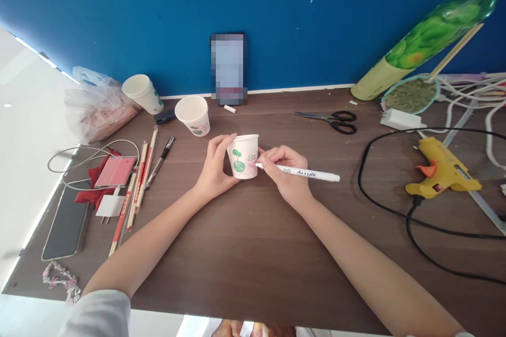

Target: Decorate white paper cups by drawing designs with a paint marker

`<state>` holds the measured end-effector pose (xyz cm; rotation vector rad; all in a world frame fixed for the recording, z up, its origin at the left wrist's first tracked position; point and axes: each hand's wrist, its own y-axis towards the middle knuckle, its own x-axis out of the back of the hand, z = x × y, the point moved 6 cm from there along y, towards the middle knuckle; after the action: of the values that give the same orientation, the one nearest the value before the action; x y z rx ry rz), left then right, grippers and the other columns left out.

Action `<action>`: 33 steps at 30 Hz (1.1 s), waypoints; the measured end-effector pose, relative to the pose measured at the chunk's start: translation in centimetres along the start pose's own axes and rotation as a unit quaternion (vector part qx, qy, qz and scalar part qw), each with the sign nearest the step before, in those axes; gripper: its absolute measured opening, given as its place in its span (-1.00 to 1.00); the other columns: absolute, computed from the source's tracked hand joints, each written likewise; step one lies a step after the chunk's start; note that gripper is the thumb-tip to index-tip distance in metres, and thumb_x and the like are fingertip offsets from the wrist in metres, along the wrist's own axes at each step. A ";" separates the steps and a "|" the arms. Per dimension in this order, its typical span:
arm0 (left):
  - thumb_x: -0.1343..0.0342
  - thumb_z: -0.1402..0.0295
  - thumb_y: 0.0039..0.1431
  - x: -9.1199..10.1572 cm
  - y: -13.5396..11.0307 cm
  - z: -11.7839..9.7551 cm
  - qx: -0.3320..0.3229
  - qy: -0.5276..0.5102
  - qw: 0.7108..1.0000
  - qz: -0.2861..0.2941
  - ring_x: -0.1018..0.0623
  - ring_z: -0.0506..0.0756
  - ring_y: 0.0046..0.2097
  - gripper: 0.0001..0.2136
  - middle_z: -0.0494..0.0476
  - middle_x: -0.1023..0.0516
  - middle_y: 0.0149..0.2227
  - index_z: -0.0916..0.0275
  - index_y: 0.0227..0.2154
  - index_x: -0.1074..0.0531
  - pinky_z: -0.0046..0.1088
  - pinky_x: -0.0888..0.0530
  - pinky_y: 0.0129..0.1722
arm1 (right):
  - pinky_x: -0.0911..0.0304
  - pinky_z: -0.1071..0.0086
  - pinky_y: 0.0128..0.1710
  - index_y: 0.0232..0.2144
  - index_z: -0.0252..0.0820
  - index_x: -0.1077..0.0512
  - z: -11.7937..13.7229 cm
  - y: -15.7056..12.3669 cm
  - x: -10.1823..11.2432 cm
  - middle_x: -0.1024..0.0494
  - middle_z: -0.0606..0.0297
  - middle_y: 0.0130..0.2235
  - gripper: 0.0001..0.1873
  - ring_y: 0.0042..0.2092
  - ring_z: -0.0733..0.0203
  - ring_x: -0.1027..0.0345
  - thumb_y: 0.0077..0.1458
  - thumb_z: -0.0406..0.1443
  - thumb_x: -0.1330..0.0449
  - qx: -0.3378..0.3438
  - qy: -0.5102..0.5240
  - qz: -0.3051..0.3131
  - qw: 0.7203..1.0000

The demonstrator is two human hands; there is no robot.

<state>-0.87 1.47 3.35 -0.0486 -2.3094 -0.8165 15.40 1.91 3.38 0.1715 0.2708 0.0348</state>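
Note:
A white paper cup with a green print stands upright on the brown table, near its middle. My left hand wraps round the cup's left side and holds it. In my right hand, fingers pinched shut, is a white acrylic marker. Its tip touches the cup's right side, low down, where a pink mark shows.
Two more paper cups stand behind, beside a plastic bag. At the left lie chopsticks, a pen, a phone and a charger. Scissors, a yellow glue gun with black cable, and a green bottle are on the right. Another phone leans on the blue wall.

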 end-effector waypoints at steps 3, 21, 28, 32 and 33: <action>-0.29 0.13 0.01 0.0 0.0 0.0 0.002 0.001 1.000 0.000 -0.33 0.25 0.15 -0.24 0.28 -0.21 0.07 0.08 0.22 -0.04 -0.08 -0.38 0.12 | -0.26 -0.03 0.20 -0.65 -0.10 -0.35 -0.1 -0.1 -0.1 -0.50 0.44 -0.55 -0.69 -0.42 0.30 -0.44 -0.08 -0.18 -0.38 0.003 -0.014 0.007 1.000; -0.32 0.16 -0.02 0.0 0.0 0.0 0.000 0.002 1.000 0.006 -0.33 0.25 0.15 -0.22 0.27 -0.24 0.08 0.09 0.21 -0.03 -0.09 -0.38 0.12 | -0.38 -0.01 0.09 -0.67 -0.10 -0.30 -0.6 0.2 0.7 -0.45 0.44 -0.56 -0.64 -0.44 0.30 -0.39 -0.10 -0.14 -0.39 -0.007 -0.004 -0.028 1.000; -0.32 0.17 -0.02 0.0 0.1 0.0 -0.004 -0.007 1.000 0.002 -0.34 0.24 0.15 -0.23 0.27 -0.25 0.07 0.09 0.21 -0.04 -0.10 -0.39 0.11 | -0.38 0.00 0.07 -0.68 -0.11 -0.27 -0.8 0.3 0.8 -0.44 0.45 -0.57 -0.64 -0.47 0.32 -0.34 -0.09 -0.20 -0.37 -0.012 -0.001 -0.025 1.000; -0.34 0.18 -0.04 0.0 0.0 0.2 0.000 -0.009 1.000 -0.001 -0.36 0.25 0.16 -0.22 0.29 -0.27 0.10 0.09 0.20 -0.05 -0.08 -0.39 0.13 | -0.38 0.00 0.07 -0.69 -0.12 -0.27 -1.1 0.4 0.9 -0.44 0.46 -0.58 -0.64 -0.48 0.34 -0.34 -0.09 -0.24 -0.37 -0.018 0.018 -0.026 0.999; -0.34 0.19 -0.04 0.0 0.0 0.2 0.001 -0.012 1.000 0.003 -0.36 0.27 0.18 -0.22 0.30 -0.27 0.12 0.09 0.20 -0.04 -0.07 -0.38 0.14 | -0.37 0.00 0.07 -0.69 -0.12 -0.27 -1.3 0.4 1.0 -0.44 0.47 -0.58 -0.65 -0.47 0.33 -0.35 -0.09 -0.25 -0.37 -0.019 0.032 -0.026 0.999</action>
<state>-1.02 1.60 3.28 -0.0647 -2.3305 -0.8153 16.05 2.56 1.97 0.1259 0.3375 -0.0071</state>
